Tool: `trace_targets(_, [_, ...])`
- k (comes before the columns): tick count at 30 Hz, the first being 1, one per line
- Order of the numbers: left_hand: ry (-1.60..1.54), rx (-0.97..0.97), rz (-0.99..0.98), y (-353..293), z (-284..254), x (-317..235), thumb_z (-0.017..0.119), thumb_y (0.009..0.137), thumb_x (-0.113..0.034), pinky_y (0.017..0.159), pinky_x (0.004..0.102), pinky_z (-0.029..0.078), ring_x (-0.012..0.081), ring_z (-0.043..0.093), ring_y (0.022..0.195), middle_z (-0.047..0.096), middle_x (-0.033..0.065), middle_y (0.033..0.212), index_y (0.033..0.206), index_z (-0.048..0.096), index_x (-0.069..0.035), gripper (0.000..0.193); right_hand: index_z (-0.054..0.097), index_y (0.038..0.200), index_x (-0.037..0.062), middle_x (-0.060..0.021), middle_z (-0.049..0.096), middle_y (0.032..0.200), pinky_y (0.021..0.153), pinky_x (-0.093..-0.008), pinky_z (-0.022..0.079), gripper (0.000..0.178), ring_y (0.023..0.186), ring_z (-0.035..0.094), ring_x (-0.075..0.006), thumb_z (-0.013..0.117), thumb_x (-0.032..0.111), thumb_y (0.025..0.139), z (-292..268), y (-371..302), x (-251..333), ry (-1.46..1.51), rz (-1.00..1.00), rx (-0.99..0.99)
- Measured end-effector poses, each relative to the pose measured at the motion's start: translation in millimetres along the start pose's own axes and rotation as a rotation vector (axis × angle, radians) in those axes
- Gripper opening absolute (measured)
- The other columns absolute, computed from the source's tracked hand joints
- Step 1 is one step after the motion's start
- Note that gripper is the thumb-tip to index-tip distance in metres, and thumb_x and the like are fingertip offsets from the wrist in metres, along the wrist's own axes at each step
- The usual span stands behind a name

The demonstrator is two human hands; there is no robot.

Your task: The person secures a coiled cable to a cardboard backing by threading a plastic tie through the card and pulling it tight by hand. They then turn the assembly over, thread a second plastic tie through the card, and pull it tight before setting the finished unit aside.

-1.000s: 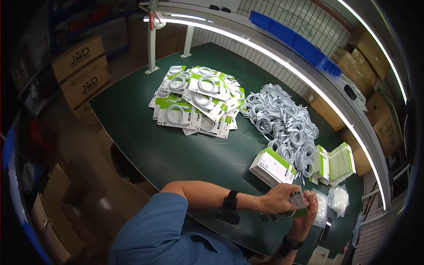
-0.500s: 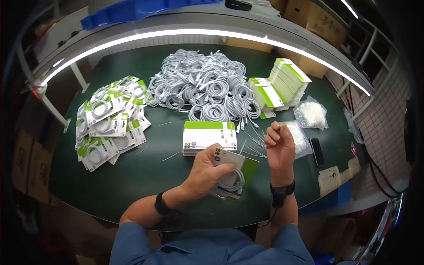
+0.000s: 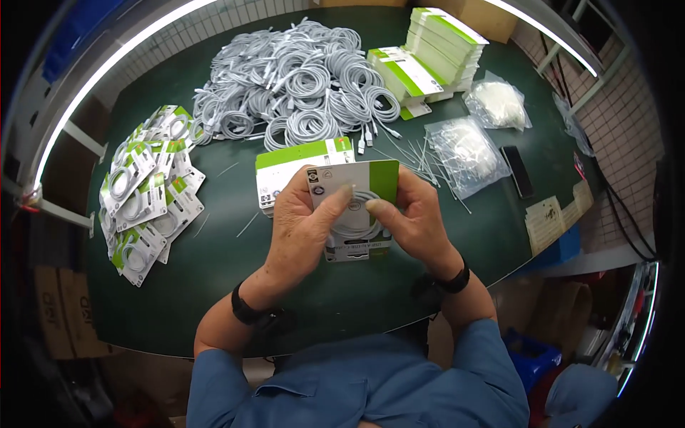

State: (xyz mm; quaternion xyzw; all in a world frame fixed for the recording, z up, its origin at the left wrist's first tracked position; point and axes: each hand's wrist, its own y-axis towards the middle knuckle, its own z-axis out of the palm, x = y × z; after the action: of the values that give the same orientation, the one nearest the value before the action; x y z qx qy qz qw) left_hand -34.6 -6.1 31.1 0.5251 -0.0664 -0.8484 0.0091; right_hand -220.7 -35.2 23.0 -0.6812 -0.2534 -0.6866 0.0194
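Note:
In front of me I hold a white and green packaging card (image 3: 360, 175) with both hands. A coiled grey-white cable (image 3: 357, 232) lies against its face. My left hand (image 3: 296, 225) grips the card's left side, its thumb reaching toward the coil. On the right side my right hand (image 3: 417, 221) is closed on the same card, with the thumb pressing near the coil. The fingers behind the card are hidden. Just beyond the hands sits a stack of similar cards (image 3: 285, 160), partly covered by the held card and my left hand.
A large heap of coiled cables (image 3: 292, 85) covers the table's far middle. Carded cables (image 3: 143, 192) pile up at left. Tall card stacks (image 3: 446, 57) stand back right. Nearer are thin white ties (image 3: 421, 160), plastic bags (image 3: 467, 160), a black phone (image 3: 516, 171) and a worn paper sheet (image 3: 546, 225).
My right hand has come from the raised, empty position at right onto the card. The card has turned more upright. The view has shifted, so the table items appear higher.

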Motion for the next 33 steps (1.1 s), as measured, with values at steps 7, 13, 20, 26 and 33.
trace_targets(7, [0.100, 0.027, 0.093, -1.5, 4.4, 5.7, 0.070, 0.097, -0.001, 0.093, 0.0309, 0.057, 0.0152, 0.070, 0.101, 0.074, 0.0099, 0.109, 0.120, 0.063, 0.004, 0.025, 0.057, 0.133, -0.0065, -0.0121, 0.070, 0.120, 0.094, -0.0306, 0.054, 0.040, 0.107, 0.066, -0.0144, 0.070, 0.010, 0.100, -8.5, -8.0, -8.5, 0.173, 0.076, -0.025])
trace_targets(13, [0.270, 0.120, 0.017, -0.2, -14.1, 3.0, 0.071, 0.095, 0.000, 0.090, 0.0304, 0.058, 0.0160, 0.072, 0.099, 0.075, 0.0127, 0.110, 0.121, 0.063, 0.005, 0.028, 0.059, 0.132, -0.0066, -0.0121, 0.071, 0.119, 0.094, -0.0310, 0.055, 0.039, 0.106, 0.067, -0.0148, 0.070, 0.012, 0.099, -10.5, -12.1, -10.1, 0.197, 0.127, -0.021])
trace_targets(20, [0.130, 0.138, -0.035, 4.9, -13.7, 8.1, 0.072, 0.095, -0.001, 0.088, 0.0299, 0.059, 0.0159, 0.072, 0.097, 0.075, 0.0134, 0.109, 0.123, 0.064, 0.005, 0.030, 0.060, 0.131, -0.0064, -0.0114, 0.071, 0.117, 0.093, -0.0310, 0.056, 0.039, 0.104, 0.067, -0.0149, 0.071, 0.014, 0.099, -18.0, -4.6, -10.7, 0.292, 0.156, 0.029])
trace_targets(26, [0.154, 0.024, 0.000, 10.5, -17.9, 14.7, 0.074, 0.094, -0.002, 0.088, 0.0302, 0.058, 0.0158, 0.071, 0.098, 0.074, 0.0112, 0.109, 0.121, 0.064, 0.003, 0.030, 0.058, 0.133, -0.0049, -0.0103, 0.071, 0.118, 0.094, -0.0306, 0.055, 0.041, 0.105, 0.066, -0.0139, 0.071, 0.015, 0.099, -16.1, -1.9, -18.3, 0.248, 0.146, 0.081])
trace_targets(33, [0.684, -0.175, 0.583, 4.8, 4.3, 4.8, 0.082, 0.083, -0.006, 0.091, 0.0377, 0.051, 0.0254, 0.062, 0.108, 0.067, 0.0121, 0.108, 0.113, 0.067, 0.000, 0.034, 0.055, 0.136, -0.0027, -0.0092, 0.068, 0.123, 0.095, -0.0286, 0.054, 0.040, 0.108, 0.064, -0.0116, 0.065, 0.018, 0.103, -19.3, -1.7, -27.4, 0.301, 0.135, -0.067])
